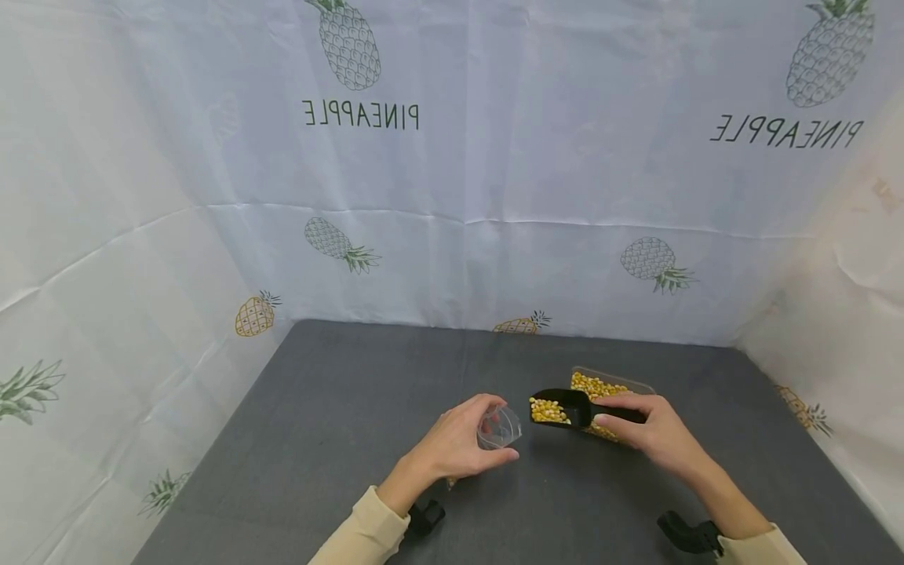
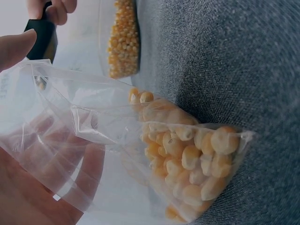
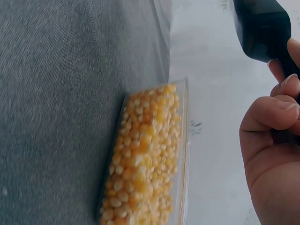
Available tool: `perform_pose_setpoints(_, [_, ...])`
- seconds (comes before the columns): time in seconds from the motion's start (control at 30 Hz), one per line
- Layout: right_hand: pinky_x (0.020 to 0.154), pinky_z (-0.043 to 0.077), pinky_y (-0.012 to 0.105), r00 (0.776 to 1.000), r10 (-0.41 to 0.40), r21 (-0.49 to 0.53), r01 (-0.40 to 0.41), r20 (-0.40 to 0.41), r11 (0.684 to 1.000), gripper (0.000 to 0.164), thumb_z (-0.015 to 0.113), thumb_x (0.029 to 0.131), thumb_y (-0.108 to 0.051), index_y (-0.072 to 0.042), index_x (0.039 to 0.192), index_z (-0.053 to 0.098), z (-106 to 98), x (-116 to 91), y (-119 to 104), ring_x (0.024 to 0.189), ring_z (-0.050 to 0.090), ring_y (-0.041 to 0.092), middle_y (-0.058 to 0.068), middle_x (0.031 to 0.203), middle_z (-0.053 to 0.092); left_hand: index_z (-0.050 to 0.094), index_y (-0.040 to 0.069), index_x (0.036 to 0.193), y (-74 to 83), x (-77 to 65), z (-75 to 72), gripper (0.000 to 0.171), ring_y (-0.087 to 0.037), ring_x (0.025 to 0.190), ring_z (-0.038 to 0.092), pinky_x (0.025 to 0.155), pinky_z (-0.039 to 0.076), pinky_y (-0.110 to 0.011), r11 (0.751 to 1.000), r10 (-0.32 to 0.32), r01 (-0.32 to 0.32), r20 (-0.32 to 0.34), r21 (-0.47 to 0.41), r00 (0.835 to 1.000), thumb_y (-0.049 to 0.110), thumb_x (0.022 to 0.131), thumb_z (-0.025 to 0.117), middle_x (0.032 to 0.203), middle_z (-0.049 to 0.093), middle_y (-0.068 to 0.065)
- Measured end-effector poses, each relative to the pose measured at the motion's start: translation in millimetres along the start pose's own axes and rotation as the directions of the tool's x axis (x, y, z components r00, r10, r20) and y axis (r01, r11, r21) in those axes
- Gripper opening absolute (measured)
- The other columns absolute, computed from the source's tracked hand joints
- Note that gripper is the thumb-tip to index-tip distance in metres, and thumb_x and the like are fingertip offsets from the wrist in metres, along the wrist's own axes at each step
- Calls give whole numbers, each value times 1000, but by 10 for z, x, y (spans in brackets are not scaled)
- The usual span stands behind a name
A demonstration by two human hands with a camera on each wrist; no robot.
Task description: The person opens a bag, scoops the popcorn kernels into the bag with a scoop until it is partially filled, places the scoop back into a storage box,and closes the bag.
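My left hand (image 1: 457, 441) curves around the mouth of a clear plastic bag (image 2: 110, 136). Corn kernels (image 2: 187, 164) fill the bag's lower end, which hangs against the grey table; in the head view the hand mostly hides them. My right hand (image 1: 662, 436) grips the handle of a black scoop (image 1: 581, 409) between thumb and fingers. Yellow kernels (image 1: 547, 411) lie in the scoop. It is held level, just right of the bag's opening and apart from it. Below and behind the scoop stands a clear plastic container (image 3: 184, 117) of corn kernels (image 3: 140, 164).
The grey cloth-covered table (image 1: 339, 408) spreads to both sides and in front. White curtains (image 1: 466, 173) printed with pineapples close off the back and both sides. A black wrist strap mount (image 1: 688, 534) sits by the right sleeve.
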State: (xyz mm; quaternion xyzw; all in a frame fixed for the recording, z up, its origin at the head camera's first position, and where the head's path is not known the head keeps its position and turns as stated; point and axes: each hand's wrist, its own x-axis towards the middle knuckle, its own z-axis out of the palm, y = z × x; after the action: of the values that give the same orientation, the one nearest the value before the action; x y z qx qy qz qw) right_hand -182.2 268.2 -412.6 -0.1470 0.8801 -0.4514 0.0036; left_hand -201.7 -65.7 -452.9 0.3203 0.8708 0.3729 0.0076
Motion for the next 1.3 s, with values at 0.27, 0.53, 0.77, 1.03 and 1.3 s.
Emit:
perform_pose_setpoints(0.27, [88, 54, 37, 997, -75, -4, 75, 15, 997, 29, 72, 96, -22, -13, 124, 74, 100, 36, -94, 115, 63, 15, 9, 125, 69, 54, 13, 142, 3, 7, 1, 71, -6, 95, 61, 78, 53, -26, 1000, -5, 5, 2, 13, 1000, 51, 86, 77, 119, 63, 1])
perform_pose_setpoints(0.53, [86, 54, 34, 992, -119, 13, 118, 33, 993, 28, 74, 95, -21, -13, 121, 75, 213, 69, -145, 112, 64, 17, 6, 122, 70, 54, 16, 141, 13, 1, -1, 69, -3, 92, 59, 75, 52, -25, 1000, -9, 9, 4, 18, 1000, 52, 87, 76, 119, 62, 3])
perform_pose_setpoints(0.77, [80, 55, 33, 991, -122, 66, 119, 51, 991, 25, 75, 94, -20, -13, 118, 76, 295, 105, -137, 106, 64, 13, 6, 118, 70, 53, 15, 141, 22, -9, 6, 69, -2, 89, 56, 74, 51, -24, 1000, -15, 15, 12, 18, 1000, 51, 87, 76, 119, 61, 3])
perform_pose_setpoints(1.03, [72, 55, 31, 984, -129, 75, 121, 119, 990, 27, 73, 96, -20, -7, 119, 74, 269, 172, -200, 93, 63, 13, 11, 114, 69, 52, 14, 142, 25, -1, 10, 72, -3, 91, 58, 75, 51, -24, 999, -24, 23, 12, 25, 1000, 51, 85, 78, 119, 61, 3])
perform_pose_setpoints(1.3, [70, 53, 30, 972, -147, 22, 146, 185, 989, 27, 72, 96, -24, -8, 119, 75, 230, 264, -277, 88, 60, 14, 12, 110, 68, 52, 14, 143, 27, 0, 2, 73, -2, 89, 56, 73, 50, -23, 999, -29, 29, 20, 19, 999, 50, 85, 78, 124, 61, 1])
